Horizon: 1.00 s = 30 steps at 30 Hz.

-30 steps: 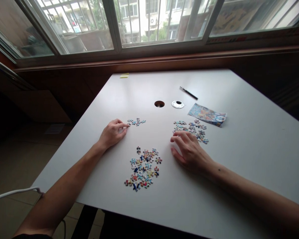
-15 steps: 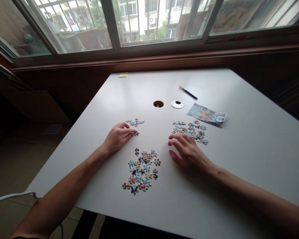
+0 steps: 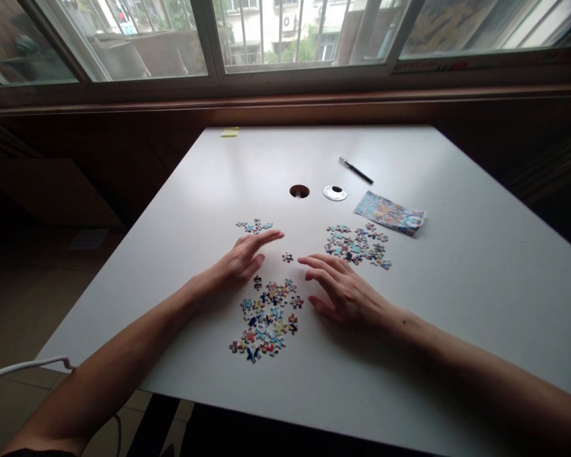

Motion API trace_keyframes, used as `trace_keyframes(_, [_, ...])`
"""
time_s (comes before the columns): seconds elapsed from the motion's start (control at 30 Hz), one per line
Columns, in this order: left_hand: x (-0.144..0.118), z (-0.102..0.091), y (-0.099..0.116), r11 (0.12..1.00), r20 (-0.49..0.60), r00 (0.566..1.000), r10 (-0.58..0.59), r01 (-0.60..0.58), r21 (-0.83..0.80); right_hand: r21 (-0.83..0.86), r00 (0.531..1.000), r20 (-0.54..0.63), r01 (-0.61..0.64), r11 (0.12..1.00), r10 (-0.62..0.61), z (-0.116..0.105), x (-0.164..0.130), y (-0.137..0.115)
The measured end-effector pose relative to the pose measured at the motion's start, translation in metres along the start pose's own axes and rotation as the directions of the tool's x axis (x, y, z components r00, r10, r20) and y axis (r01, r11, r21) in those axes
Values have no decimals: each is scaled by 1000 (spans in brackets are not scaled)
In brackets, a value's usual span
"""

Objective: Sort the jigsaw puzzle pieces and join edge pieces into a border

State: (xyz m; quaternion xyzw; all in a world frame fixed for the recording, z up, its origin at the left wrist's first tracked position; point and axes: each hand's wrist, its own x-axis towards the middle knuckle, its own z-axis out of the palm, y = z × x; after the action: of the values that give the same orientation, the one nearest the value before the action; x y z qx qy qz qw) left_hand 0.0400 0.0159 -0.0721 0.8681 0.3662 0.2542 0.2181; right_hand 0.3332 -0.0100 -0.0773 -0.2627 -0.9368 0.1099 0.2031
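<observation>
A single jigsaw puzzle piece [image 3: 287, 257] lies on the white table between my two hands. My left hand [image 3: 247, 255] is open to its left, fingers stretched toward the right and holding nothing. Just right of the piece, my right hand [image 3: 340, 285] hovers with its fingers apart and slightly bent, also holding nothing. Below them spreads a loose heap of puzzle pieces [image 3: 269, 317]. A second group of pieces [image 3: 356, 244] lies beyond my right hand, which sits close to its near edge. A small cluster [image 3: 254, 226] is behind my left hand.
A colourful picture sheet [image 3: 390, 214] lies at the right, with a black pen [image 3: 356, 171] behind it. A round cable hole [image 3: 299, 192] and its silver cover [image 3: 335, 193] are mid-table. A yellow sticky note [image 3: 229, 132] is at the far edge. A white cable [image 3: 28, 364] runs in at left.
My left hand has let go of the single piece, which now lies farther right, and its fingers have straightened. My right hand has moved slightly left toward it. The view has tilted slightly down.
</observation>
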Motion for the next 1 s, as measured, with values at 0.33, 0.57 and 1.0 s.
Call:
trace_keyframes(0.33, [0, 3, -6, 995, -231, 972, -41, 61, 83, -110, 987, 153, -25, 994, 42, -1, 9, 0])
trace_keyframes(0.57, [-7, -5, -20, 826, -402, 893, -202, 375, 420, -212, 947, -129, -318, 924, 296, 2, -2, -1])
trace_keyframes(1.0, [0, -2, -19, 865, 18, 990, -143, 116, 488, -172, 961, -169, -248, 953, 219, 4, -1, -3])
